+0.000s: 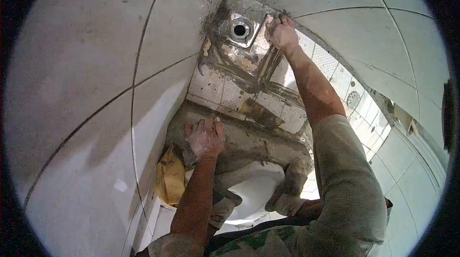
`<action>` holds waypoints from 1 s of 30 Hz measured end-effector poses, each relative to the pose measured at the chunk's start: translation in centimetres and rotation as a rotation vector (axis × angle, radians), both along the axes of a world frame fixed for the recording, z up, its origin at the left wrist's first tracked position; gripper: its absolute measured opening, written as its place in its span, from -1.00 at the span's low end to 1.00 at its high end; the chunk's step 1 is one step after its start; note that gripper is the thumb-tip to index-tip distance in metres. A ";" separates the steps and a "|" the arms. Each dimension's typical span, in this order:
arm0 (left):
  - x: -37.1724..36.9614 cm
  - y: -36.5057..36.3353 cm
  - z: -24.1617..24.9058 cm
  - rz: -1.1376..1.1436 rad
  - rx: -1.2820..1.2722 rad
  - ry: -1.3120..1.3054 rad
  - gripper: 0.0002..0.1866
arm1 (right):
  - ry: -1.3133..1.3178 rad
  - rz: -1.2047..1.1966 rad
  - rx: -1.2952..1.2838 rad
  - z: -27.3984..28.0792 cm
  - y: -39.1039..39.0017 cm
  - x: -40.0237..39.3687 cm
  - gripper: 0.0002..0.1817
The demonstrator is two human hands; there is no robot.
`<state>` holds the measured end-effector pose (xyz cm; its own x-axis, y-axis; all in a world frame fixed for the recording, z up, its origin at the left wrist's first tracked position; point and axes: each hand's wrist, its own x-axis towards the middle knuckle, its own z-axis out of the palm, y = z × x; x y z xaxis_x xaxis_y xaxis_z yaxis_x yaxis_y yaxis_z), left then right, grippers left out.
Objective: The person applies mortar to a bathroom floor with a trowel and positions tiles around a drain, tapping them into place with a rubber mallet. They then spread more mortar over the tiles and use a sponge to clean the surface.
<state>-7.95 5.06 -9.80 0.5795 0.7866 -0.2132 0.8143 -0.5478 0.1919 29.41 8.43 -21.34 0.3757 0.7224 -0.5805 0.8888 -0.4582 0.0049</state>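
My right hand point(283, 34) reaches to the wall edge of the wet, cement-smeared floor, beside a square metal drain plate point(239, 30) with a round dark hole. Its fingers are bent in against the floor, and whatever they grip is too small or hidden to name. Close to that hand lies a shiny wet floor patch point(261, 41). Flat on a grey cement ledge point(244, 137), my left hand point(207, 137) leans with its fingers spread and holds nothing.
A yellow bag-like item point(171, 175) sits left of my left forearm. White ceramic point(258, 185) lies below the ledge, between my shoes point(294, 180). Large wall tiles point(91, 65) close in on both sides. A round floor grate point(353, 100) is at right.
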 end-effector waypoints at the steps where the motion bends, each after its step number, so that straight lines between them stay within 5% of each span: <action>1: 0.2 0.1 0.3 0.013 -0.026 -0.023 -0.72 | 0.002 0.001 -0.001 -3.2 -0.6 0.4 -0.46; 2: 0.1 0.1 0.2 0.014 -0.028 -0.023 -0.72 | -0.060 -0.022 0.179 -9.1 -1.9 1.4 -0.45; 4: 0.0 0.1 0.0 0.050 -0.136 0.067 -0.66 | -0.129 -0.045 0.359 -8.5 -1.6 1.2 -0.44; 9: -0.2 -0.1 -0.5 0.010 -0.027 0.010 -0.71 | -0.125 -0.102 0.289 -1.6 -0.3 -0.6 -0.62; 14: -0.7 -0.4 -0.9 -0.023 -0.038 0.030 -0.71 | 0.009 -0.070 0.209 -5.4 -0.4 2.8 -0.64; 16: -0.2 -0.1 -0.3 0.111 -0.248 0.110 -0.63 | 0.032 -0.121 0.107 -4.8 0.1 3.2 -0.60; 20: 0.1 -0.1 0.1 -0.011 -0.031 0.052 -0.70 | 0.067 -0.190 0.045 -5.0 0.9 3.7 -0.60; 30: 0.4 0.0 0.5 0.017 -0.068 0.078 -0.67 | 0.091 -0.387 0.109 0.7 2.4 2.2 -0.67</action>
<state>-7.52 5.05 -9.30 0.5457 0.7783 -0.3106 0.8373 -0.5215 0.1642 31.63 10.83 -20.65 0.5825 0.5970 -0.5516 0.6455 -0.7522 -0.1325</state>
